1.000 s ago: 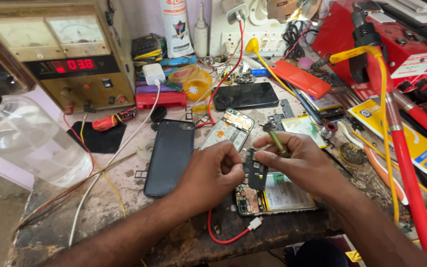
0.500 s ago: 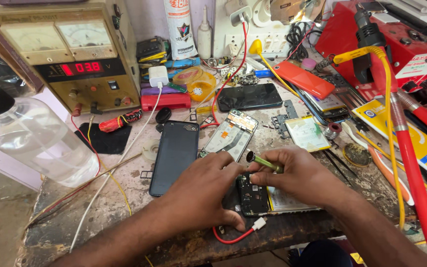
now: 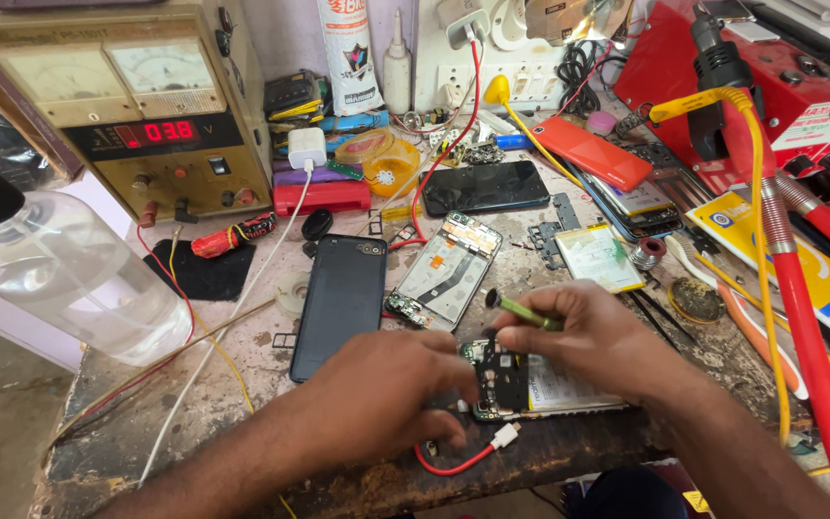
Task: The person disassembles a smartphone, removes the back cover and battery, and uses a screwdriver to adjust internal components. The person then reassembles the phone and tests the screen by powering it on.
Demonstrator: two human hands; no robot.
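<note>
Head view | opened phone with exposed black board and white battery at near table edge | left hand pinching its left end | right hand closed around green-handled screwdriver | keep tip vertical, phone pinned flat.

Two bare forearms, left hand, right hand (sleeveless)

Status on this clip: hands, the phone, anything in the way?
Left hand steadies opened phone. Right hand grips green screwdriver over it. Red cable loops at bench edge.
</note>
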